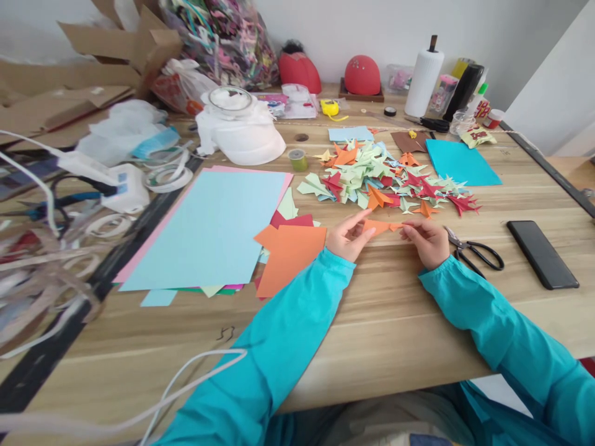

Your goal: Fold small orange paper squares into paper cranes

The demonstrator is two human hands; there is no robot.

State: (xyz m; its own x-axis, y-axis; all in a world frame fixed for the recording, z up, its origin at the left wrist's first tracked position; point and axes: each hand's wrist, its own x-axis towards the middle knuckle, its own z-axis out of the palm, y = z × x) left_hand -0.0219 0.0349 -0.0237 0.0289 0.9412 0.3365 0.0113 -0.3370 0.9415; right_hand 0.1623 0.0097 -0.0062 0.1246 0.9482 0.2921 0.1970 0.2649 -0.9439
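Wooden bench below, orange paper sits between left hand and right hand, fingers pinched on opposite ends; probably light, crisp, easily creased, best gripped by folded edges.

On the desk we have sheets left of our hands, a cap behind the sheets, a paper pile behind our hands, scissors just to the right, a phone farther right, and a tape measure behind the pile.
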